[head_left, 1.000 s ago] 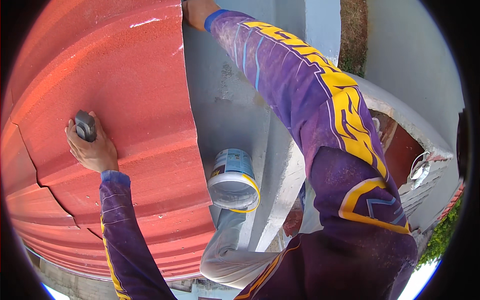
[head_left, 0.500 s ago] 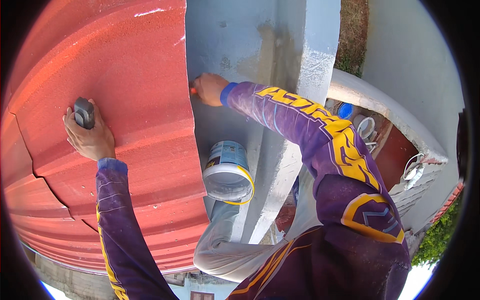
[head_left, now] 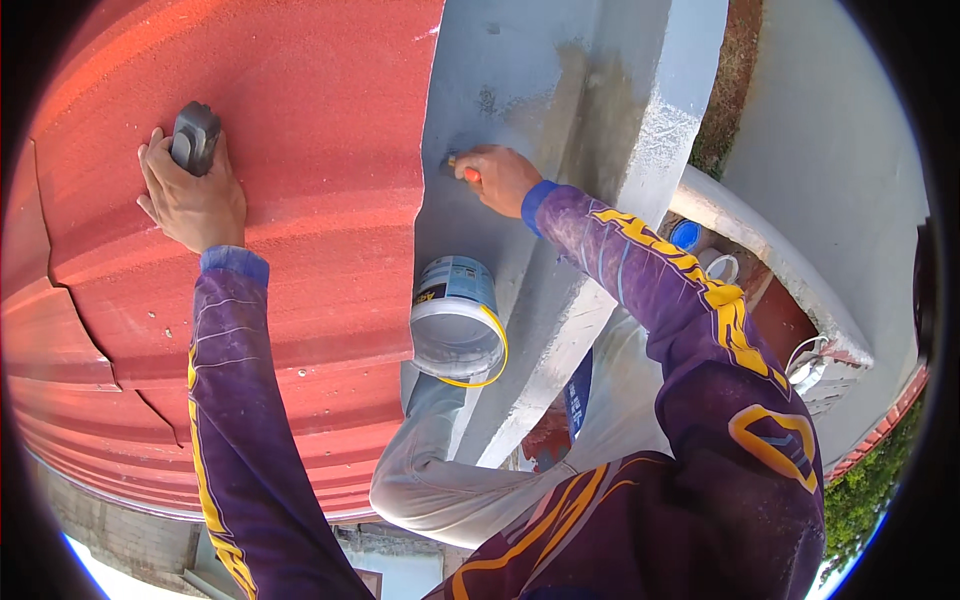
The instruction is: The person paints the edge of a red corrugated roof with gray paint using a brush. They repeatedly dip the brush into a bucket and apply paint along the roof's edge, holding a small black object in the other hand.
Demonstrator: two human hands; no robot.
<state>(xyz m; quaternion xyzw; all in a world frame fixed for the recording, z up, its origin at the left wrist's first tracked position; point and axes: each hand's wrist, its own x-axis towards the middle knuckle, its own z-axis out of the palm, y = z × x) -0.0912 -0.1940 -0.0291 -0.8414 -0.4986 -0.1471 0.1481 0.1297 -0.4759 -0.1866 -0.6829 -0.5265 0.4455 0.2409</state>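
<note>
My left hand [head_left: 196,200] rests on the red corrugated roof sheet [head_left: 310,170], its fingers and thumb closed around a dark grey block-shaped thing [head_left: 196,138] whose kind I cannot make out. To the right, my right hand [head_left: 500,182] grips a paintbrush [head_left: 472,174] with an orange-red handle. Its dark end reaches the grey-painted gutter [head_left: 490,215] close to the sheet's edge. Below that hand, a paint bucket [head_left: 458,325] with a yellow handle lies tilted in the gutter, its open mouth toward me; pale grey paint coats the inside.
A whitish ledge [head_left: 640,180] runs along the gutter's right side. Lower down on the right, a blue-topped container [head_left: 686,236] and a white bucket [head_left: 722,268] stand behind a curved wall [head_left: 770,245]. My bent leg [head_left: 425,475] is just below the paint bucket.
My view has shifted a little. My left hand has moved up the roof sheet with the dark block. My right hand has turned, so the brush's dark end now shows on the gutter.
</note>
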